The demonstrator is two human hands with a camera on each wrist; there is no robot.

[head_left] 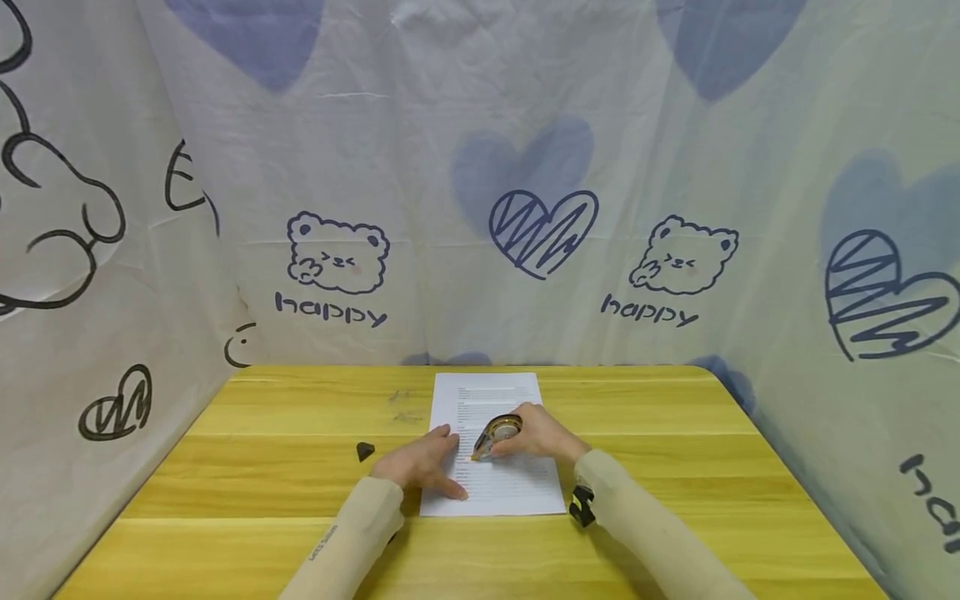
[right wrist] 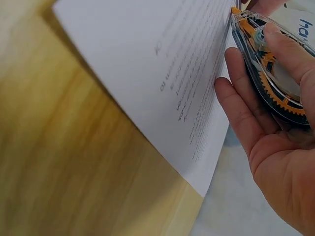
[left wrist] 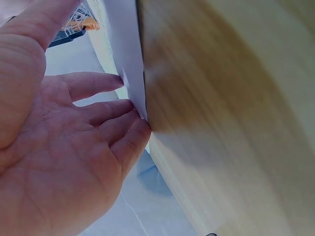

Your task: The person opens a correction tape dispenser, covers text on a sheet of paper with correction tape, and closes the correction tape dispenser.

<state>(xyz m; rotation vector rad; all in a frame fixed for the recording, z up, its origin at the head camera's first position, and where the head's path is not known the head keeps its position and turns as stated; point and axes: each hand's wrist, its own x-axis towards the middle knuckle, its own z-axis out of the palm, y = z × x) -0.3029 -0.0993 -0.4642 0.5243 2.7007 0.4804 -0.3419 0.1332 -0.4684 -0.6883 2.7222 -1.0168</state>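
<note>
A printed sheet of paper (head_left: 498, 492) lies on the wooden table, its lines of text running down the page. My right hand (head_left: 542, 435) grips a correction tape dispenser (head_left: 501, 428), clear-cased with orange gears inside, as the right wrist view shows. The dispenser's orange tip sits right at a text line near the middle of the sheet. My left hand (head_left: 423, 463) rests on the sheet's left edge with its fingers spread. In the left wrist view, the left fingertips (left wrist: 135, 140) press along the paper's edge.
A small black cap-like piece (head_left: 365, 451) lies on the table (head_left: 285, 500) left of the left hand. Faint dark marks show on the wood behind it. White curtains (head_left: 420, 167) with hearts and bear drawings hang behind the table and at both sides.
</note>
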